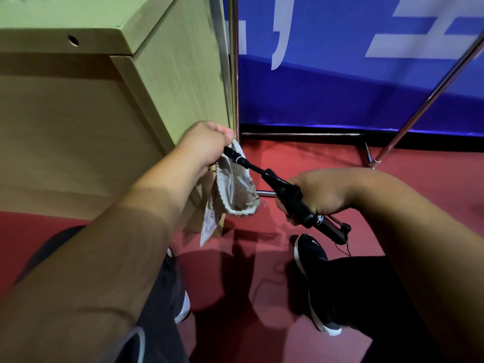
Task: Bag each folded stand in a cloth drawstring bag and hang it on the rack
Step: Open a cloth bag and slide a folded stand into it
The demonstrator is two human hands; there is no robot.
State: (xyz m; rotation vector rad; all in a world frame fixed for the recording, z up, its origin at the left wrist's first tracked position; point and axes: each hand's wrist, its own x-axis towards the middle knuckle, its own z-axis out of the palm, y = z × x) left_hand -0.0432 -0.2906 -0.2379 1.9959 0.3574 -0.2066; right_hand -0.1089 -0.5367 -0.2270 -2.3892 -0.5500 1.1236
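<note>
Red flooring (314,158) is running beneath a light wooden cabinet (78,127) that is filling the upper left of the view. A blue banner with white lettering (340,87) is standing upright just right of the cabinet's far corner. The chrome tube rack (430,100) is rising right beside that same corner, with one slanted pole leaning well to the right of the cabinet.

The person's left hand (207,145) is hovering against the cabinet's near right edge, with its fingers curled and pinching the rim of a beige cloth drawstring bag (233,189). The bag is hanging limp in front of the cabinet's lower corner, its mouth gaping toward the right. The right hand (311,197) is sitting further right of the cabinet, with its fingers wrapped tight round the thick middle of a black folded stand (275,182).

The stand is slanting up toward the cabinet. Its thin end is lying across the bag's open rim and reaching the left hand's fingers, while the bulk of it is staying outside the cloth. Whether the tip is already inside the bag cannot be told.

Below the cabinet's corner, a black shoe with a white sole (311,258) is resting on the flooring under the stand's thick end.
</note>
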